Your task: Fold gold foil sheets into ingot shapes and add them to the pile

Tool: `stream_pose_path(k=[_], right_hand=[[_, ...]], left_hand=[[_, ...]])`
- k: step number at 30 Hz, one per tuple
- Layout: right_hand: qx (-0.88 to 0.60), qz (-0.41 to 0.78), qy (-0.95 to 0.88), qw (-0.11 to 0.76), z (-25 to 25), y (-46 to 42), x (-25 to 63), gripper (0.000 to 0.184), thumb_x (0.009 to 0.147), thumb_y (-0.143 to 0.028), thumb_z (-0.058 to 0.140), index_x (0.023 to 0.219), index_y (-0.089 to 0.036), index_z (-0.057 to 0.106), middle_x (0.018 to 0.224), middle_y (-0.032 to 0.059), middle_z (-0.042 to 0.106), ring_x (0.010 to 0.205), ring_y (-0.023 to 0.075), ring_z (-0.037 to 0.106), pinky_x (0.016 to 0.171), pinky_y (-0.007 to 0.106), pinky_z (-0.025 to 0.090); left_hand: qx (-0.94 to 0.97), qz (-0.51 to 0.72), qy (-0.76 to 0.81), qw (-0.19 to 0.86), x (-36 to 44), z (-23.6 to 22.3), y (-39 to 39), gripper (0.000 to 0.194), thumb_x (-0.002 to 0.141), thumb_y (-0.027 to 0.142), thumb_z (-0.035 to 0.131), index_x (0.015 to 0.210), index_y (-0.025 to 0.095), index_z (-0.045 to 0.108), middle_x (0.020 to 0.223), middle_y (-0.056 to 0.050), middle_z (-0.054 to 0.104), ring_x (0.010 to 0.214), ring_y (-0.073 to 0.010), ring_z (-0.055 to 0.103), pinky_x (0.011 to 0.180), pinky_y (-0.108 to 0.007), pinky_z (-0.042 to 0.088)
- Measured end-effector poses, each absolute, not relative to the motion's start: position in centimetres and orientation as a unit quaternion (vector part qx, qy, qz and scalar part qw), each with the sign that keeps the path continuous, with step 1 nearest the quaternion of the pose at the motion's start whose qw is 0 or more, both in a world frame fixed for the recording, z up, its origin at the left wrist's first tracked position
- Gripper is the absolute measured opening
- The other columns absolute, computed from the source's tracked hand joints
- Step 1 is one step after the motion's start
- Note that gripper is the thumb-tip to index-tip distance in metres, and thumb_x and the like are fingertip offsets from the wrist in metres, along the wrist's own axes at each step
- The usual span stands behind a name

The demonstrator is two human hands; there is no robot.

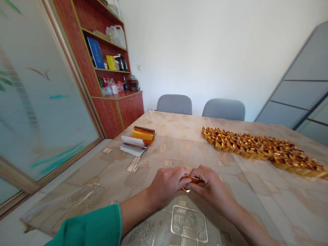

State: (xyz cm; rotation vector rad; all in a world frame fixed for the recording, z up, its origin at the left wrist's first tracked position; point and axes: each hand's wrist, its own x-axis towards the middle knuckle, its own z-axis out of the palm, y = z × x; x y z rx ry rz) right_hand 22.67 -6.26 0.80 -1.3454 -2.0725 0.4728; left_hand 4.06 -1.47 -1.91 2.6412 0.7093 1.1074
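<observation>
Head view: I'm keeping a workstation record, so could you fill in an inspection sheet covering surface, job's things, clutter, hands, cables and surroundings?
Surface: patterned tabletop
Job's things: small gold piece, held; stack of gold and white sheets, left; close rows of gold pieces, right
Clutter: plastic jugs and yellow box on shelves
Hands: left hand and right hand both grip the small gold piece
Cables: nothing seen
Surroundings: red-brown cabinet, left; two grey chairs beyond the tabletop; white wall

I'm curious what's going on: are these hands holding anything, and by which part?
Gold paper: the left hand grips its left end, the right hand its right end.
</observation>
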Motion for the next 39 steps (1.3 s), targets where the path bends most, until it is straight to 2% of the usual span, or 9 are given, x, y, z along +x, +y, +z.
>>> stream_pose_path(k=[3,6,9,13,17,19,24,30,39], right_hand=[[-0.511,0.191,-0.779,0.31,0.7,-6.0,23.4,0.014,0.08,-0.013,0.073,0.07,-0.02,0.067,0.066,-0.0013,0.065,0.066,0.0165,0.058,0.06,0.026,0.038],[-0.501,0.197,-0.783,0.311,0.7,-5.8,24.3,0.012,0.082,-0.013,0.072,0.074,-0.021,0.069,0.068,-0.0007,0.067,0.069,0.017,0.059,0.063,0.027,0.039],[-0.495,0.194,-0.788,0.309,0.6,-5.6,25.1,0.012,0.085,-0.015,0.069,0.075,-0.02,0.069,0.07,0.0,0.067,0.071,0.0173,0.06,0.066,0.028,0.04],[-0.47,0.164,-0.812,0.305,0.4,-5.5,25.6,0.014,0.088,-0.019,0.069,0.074,-0.02,0.067,0.072,0.0,0.067,0.074,0.0172,0.058,0.069,0.029,0.039],[-0.427,0.123,-0.852,0.276,0.3,-5.6,25.5,0.011,0.091,-0.023,0.067,0.08,-0.022,0.066,0.078,0.0,0.068,0.079,0.0179,0.058,0.078,0.033,0.039],[-0.412,0.101,-0.87,0.253,0.3,-5.8,25.4,0.011,0.092,-0.022,0.064,0.081,-0.022,0.066,0.079,0.0,0.068,0.08,0.0181,0.057,0.081,0.034,0.038],[-0.385,0.078,-0.902,0.18,0.7,-6.3,25.4,0.015,0.091,-0.014,0.059,0.08,-0.022,0.066,0.078,-0.0002,0.068,0.078,0.0177,0.055,0.081,0.035,0.036],[-0.371,0.153,-0.903,0.156,2.0,-6.9,25.7,0.012,0.086,-0.012,0.065,0.089,-0.023,0.069,0.089,-0.0002,0.071,0.083,0.0172,0.059,0.083,0.034,0.038],[-0.4,0.214,-0.879,0.147,2.6,-7.7,27.0,0.006,0.09,-0.017,0.064,0.093,-0.023,0.066,0.09,0.0009,0.072,0.085,0.019,0.061,0.084,0.036,0.042]], left_hand=[[0.876,0.339,0.24,0.244,4.1,-1.1,-1.4,0.04,0.098,0.057,0.043,0.101,0.019,0.055,0.075,0.0,0.065,0.062,-0.0137,0.057,0.057,-0.024,0.04],[0.843,0.296,0.197,0.403,3.5,0.0,-1.0,0.045,0.092,0.058,0.054,0.112,0.019,0.05,0.088,-0.002,0.064,0.072,-0.015,0.057,0.065,-0.026,0.044],[0.831,0.234,0.187,0.47,2.2,1.1,-0.7,0.054,0.08,0.054,0.07,0.116,0.019,0.051,0.104,-0.006,0.063,0.089,-0.0191,0.059,0.079,-0.031,0.048],[0.883,0.167,0.21,0.386,0.8,1.7,-0.9,0.064,0.067,0.038,0.084,0.119,0.021,0.051,0.114,-0.006,0.061,0.102,-0.0227,0.057,0.089,-0.036,0.047],[0.925,0.159,0.209,0.273,0.7,1.2,-1.3,0.015,0.087,0.026,0.066,0.099,0.02,0.058,0.103,-0.003,0.061,0.094,-0.018,0.058,0.083,-0.029,0.048],[0.943,0.151,0.176,0.237,0.9,0.8,-1.3,0.004,0.094,0.021,0.057,0.093,0.019,0.06,0.096,-0.002,0.062,0.088,-0.0156,0.058,0.08,-0.026,0.047],[0.97,0.145,0.14,0.138,1.0,-0.2,-1.6,0.014,0.098,0.019,0.051,0.096,0.018,0.065,0.09,-0.002,0.065,0.083,-0.0155,0.06,0.077,-0.026,0.047],[0.981,0.124,0.15,-0.005,1.1,-0.5,-2.5,0.017,0.099,0.021,0.05,0.089,0.017,0.063,0.084,-0.002,0.064,0.08,-0.0178,0.057,0.071,-0.03,0.044],[0.984,0.119,0.135,-0.009,1.4,-0.7,-3.8,0.017,0.101,0.02,0.047,0.105,0.018,0.063,0.092,-0.002,0.065,0.083,-0.017,0.057,0.074,-0.028,0.046]])
